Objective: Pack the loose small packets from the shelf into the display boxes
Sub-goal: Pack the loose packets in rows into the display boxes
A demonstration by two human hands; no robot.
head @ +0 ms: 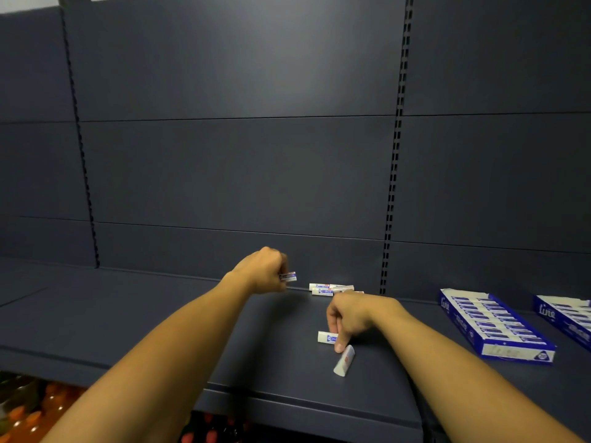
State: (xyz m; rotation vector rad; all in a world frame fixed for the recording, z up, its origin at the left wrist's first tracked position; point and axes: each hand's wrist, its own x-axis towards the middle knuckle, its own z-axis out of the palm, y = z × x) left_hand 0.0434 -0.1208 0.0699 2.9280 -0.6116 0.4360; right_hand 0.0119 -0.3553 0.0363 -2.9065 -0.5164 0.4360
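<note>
My left hand (267,270) is raised over the dark shelf (160,321) and grips a small white-and-blue packet (289,276) in curled fingers. Lower and to the right, my right hand (351,318) reaches down, its fingers pinching one end of a white packet (325,337) that lies on the shelf. Another packet (344,360) lies tilted just in front of that hand. A little pile of loose packets (329,289) sits against the back panel between my hands. At right, a blue display box (499,353) is filled with rows of packets.
A second blue display box (566,314) is cut off by the right edge. Slotted uprights (395,174) run up the dark back panel. Below the shelf's front edge, reddish goods (28,410) show on a lower level.
</note>
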